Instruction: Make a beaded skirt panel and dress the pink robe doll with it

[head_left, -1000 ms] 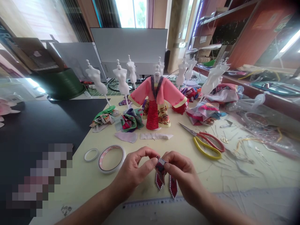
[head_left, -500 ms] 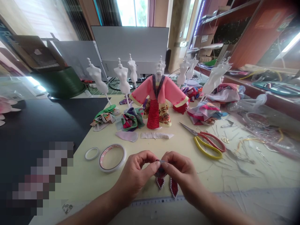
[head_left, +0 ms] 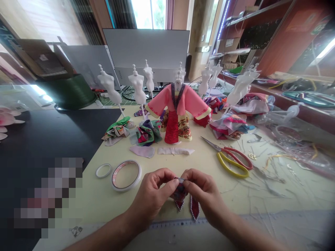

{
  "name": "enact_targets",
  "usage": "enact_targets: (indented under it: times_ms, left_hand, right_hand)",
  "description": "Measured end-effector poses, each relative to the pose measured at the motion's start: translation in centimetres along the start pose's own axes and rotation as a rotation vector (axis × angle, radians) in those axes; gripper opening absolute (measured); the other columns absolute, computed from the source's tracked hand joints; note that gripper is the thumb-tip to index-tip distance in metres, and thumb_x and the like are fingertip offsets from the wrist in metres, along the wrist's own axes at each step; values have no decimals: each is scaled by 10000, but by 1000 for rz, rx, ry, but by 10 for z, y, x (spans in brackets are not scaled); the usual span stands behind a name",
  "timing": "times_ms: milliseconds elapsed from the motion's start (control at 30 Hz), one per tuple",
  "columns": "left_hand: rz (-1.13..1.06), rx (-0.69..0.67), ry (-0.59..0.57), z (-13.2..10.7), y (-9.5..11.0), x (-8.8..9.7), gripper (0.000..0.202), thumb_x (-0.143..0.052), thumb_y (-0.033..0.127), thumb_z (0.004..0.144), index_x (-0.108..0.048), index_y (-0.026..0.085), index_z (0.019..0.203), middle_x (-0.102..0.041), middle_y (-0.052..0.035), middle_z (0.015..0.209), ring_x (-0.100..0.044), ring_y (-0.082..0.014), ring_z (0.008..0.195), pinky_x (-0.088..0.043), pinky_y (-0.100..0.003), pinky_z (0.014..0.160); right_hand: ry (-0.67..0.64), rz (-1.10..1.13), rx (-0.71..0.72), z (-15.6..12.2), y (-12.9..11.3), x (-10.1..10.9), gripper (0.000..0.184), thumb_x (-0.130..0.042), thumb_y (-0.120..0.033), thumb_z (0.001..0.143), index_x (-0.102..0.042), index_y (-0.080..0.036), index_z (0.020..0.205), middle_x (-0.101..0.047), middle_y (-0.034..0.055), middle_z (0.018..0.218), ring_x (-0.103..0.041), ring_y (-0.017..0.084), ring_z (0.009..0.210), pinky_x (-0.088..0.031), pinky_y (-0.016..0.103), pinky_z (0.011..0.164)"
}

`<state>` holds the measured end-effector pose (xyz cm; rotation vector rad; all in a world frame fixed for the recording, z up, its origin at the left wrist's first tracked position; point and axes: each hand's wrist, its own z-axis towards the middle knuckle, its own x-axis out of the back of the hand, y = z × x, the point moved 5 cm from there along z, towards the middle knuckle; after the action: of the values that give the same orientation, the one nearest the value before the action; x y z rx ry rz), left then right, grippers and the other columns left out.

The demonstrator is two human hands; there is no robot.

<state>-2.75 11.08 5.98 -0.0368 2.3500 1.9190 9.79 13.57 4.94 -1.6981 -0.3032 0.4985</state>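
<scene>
Small fabric piece [head_left: 181, 191] held over the table's [head_left: 183, 162] near middle

Left hand [head_left: 158, 188] and right hand [head_left: 201, 188] each pinch its far edge, thumbs closed against curled fingers. Beaded red strips [head_left: 194, 208] show just nearer. Left lies a tape roll [head_left: 123, 189]; right, scissors [head_left: 231, 170]; far middle, a pink robe [head_left: 161, 101].

I can read nothing for certain: lettering on the monitor [head_left: 146, 48], tape roll [head_left: 127, 188] and ruler [head_left: 180, 223] is too small or blurred.
</scene>
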Motion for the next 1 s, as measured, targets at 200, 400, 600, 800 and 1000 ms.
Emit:
enact_targets:
  times_ms: [200,400,600,800,1000]
  left_hand:
    - [73,-24,28,-1,3,2,173,-600,289,816,-592,149,713,-622,-28,671,-589,-150,656,-488,-280,650]
    - [102,-15,13,-1,1,1,174,-578,281,829,-596,153,712,-619,-20,663,-584,-145,652,-476,-271,649]
    - [74,-14,-10,0,6,0,194,-548,280,837,-601,145,709,-622,-18,667,-592,-145,670,-475,-256,661]
    - [-29,20,2,0,6,-1,139,-566,289,821,-598,157,791,-618,7,678,-589,-119,648,-478,-230,644]
    - [153,-44,72,1,4,4,110,-603,235,784,-595,152,712,-609,2,665,-557,-115,656,-452,-218,638]
  right_hand:
    - [3,6,12,1,1,0,290,-609,-426,817,-542,-159,728,-609,3,588,-563,100,476,-356,152,334]
    - [2,15,46,1,-2,0,257,-616,-370,815,-548,-154,694,-590,-6,574,-559,92,484,-392,165,379]
    - [9,27,26,1,-4,-1,254,-602,-369,808,-526,-163,679,-561,-31,494,-477,63,363,-343,152,317]
    - [51,20,-6,1,0,2,257,-597,-388,800,-505,-170,699,-562,-41,486,-467,68,327,-323,150,280]
    - [62,-91,45,1,-1,1,248,-601,-363,802,-517,-171,669,-559,-26,484,-508,80,387,-351,157,319]
